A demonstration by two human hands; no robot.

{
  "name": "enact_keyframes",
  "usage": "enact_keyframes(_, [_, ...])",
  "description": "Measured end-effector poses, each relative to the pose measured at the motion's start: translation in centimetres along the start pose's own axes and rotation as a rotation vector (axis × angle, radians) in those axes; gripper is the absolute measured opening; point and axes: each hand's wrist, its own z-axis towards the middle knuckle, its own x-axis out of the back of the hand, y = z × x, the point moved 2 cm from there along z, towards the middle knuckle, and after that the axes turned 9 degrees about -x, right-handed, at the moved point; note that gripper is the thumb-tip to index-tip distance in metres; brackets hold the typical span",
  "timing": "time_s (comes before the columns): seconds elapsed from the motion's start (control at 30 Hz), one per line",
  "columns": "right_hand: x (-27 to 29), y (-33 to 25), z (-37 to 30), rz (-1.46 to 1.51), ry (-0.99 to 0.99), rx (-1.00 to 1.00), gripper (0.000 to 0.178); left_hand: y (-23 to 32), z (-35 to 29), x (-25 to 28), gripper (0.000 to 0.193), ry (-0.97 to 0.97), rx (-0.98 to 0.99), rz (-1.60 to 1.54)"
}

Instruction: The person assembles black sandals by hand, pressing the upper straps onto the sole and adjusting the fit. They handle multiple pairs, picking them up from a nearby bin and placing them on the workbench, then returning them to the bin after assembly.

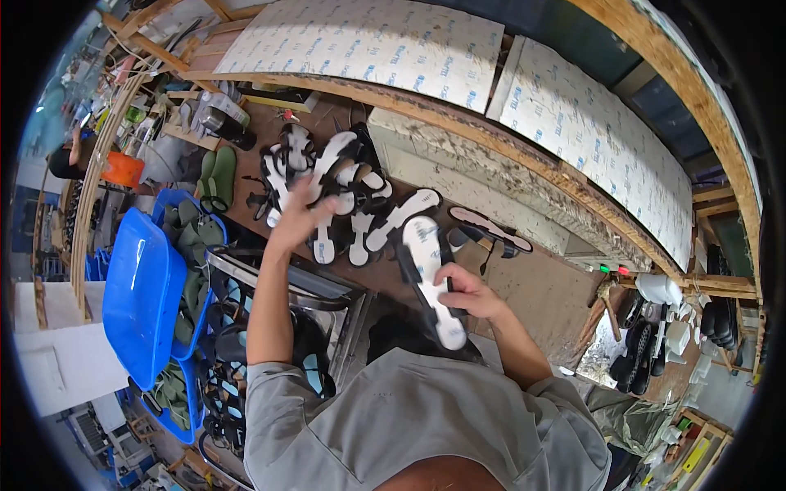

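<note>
My right hand (471, 293) is closed round the middle of a long, sole-shaped sandal piece (425, 250), white with black edges, and keeps it upright in front of my chest. The thumb lies over its white face. Farther left, my left hand (304, 214) hovers with fingers spread over a heap of similar black-and-white sandal pieces (337, 155); it is slightly blurred, and no object shows in it. More of these white soles (401, 217) lie at the right side of the heap. A pinkish sole piece with black straps (491, 229) rests apart on the brown bench (524, 282).
Blue plastic bins (139, 295) with green sandals stand to my left, beside a rack of black sandals (225, 368). Green slippers (217, 176) and a dark flask (228, 127) sit farther back. A wooden-edged shelf with pale boards (368, 49) runs above the bench. A hammer (607, 307) lies right.
</note>
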Motion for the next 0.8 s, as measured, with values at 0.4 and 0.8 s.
enact_keyframes(0.4, [4.2,10.3,-11.2,0.526,0.140,-0.049,0.059,3.5,-9.9,-20.4,0.018,-0.096,-0.068,-0.994])
enact_keyframes(0.8, [1.7,23.5,-13.9,0.150,0.615,0.164,0.017,3.2,-8.0,-27.2,0.035,-0.054,-0.446,-0.208])
